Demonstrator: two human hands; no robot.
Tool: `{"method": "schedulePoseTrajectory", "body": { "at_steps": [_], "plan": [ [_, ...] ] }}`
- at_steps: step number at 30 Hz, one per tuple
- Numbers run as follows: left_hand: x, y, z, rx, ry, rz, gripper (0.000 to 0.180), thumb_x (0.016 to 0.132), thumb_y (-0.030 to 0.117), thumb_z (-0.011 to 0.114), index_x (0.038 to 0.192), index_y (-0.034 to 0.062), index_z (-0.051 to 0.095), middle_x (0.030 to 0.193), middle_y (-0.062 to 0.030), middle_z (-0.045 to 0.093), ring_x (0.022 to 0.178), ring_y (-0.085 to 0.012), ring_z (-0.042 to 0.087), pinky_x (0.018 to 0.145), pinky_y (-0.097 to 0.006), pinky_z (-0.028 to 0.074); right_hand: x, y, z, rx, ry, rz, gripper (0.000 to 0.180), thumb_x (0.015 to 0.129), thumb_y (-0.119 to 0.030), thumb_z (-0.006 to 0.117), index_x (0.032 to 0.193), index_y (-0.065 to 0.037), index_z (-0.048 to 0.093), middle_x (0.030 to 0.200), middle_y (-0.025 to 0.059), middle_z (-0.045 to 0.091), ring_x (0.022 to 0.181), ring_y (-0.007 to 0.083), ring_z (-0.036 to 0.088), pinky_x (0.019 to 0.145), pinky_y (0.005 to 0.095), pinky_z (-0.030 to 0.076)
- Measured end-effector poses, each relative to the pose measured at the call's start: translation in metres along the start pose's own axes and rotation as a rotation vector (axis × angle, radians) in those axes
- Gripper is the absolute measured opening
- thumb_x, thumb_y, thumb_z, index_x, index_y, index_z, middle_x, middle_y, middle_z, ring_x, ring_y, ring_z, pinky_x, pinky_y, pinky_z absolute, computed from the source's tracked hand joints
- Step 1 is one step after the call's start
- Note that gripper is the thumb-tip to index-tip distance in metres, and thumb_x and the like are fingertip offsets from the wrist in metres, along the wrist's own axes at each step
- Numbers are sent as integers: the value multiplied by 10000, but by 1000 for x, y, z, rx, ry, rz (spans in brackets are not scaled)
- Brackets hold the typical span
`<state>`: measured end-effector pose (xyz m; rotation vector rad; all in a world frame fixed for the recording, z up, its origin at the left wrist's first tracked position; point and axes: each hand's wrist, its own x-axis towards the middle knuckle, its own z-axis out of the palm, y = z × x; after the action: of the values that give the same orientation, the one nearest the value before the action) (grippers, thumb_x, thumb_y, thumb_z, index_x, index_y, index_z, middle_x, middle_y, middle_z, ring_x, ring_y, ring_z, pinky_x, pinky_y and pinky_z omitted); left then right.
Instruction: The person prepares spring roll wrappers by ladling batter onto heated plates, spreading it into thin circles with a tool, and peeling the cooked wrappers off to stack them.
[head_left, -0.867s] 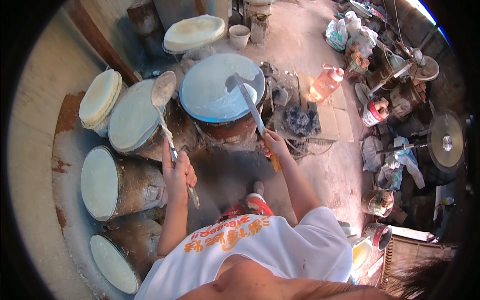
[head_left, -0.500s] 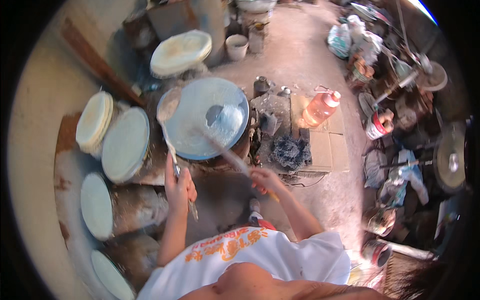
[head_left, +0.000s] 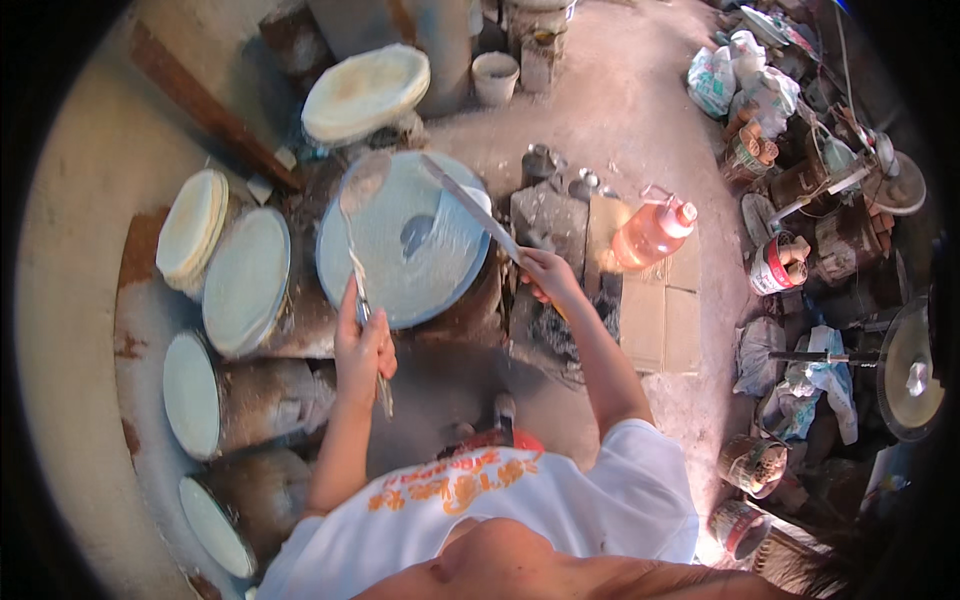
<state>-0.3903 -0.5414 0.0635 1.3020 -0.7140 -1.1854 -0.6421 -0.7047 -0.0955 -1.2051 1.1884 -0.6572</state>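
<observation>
Right hand (head_left: 545, 275) swung its blade (head_left: 470, 205) leftward, left fingers (head_left: 365, 345) gripping, apparently, a ladle (head_left: 362, 235)

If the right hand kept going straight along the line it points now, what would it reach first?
The right hand points up-left along its long flat blade, toward the round grey-blue griddle. It would likely meet that surface first; the blade tip already lies over it, though height above it is unclear.
</observation>
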Motion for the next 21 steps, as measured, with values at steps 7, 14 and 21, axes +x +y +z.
{"method": "schedulePoseTrajectory", "body": {
  "at_steps": [7,14,21],
  "plan": [
    [2,7,-18,57,53,-90,603,935,85,485,1466,200,222,540,49,337,365,-51,298,325,-211,286,-17,-22,47,-752,287,-305,364,913,-166,499,1271,-228,516,998,180,545,837,355,609,712,421,498],
    [52,8,5,-321,-31,-231,587,923,174,550,1437,225,271,591,46,362,406,-40,337,340,-199,285,-24,-29,78,-875,143,-377,362,905,-190,510,1266,-217,530,973,158,518,875,351,598,759,431,492],
    [41,19,-40,-718,-59,-331,372,965,112,458,1310,249,424,654,41,393,412,-12,320,334,-157,310,-40,0,56,-921,151,-433,337,891,-149,509,1217,-213,563,912,150,521,730,353,603,631,442,503]
  ]
}}
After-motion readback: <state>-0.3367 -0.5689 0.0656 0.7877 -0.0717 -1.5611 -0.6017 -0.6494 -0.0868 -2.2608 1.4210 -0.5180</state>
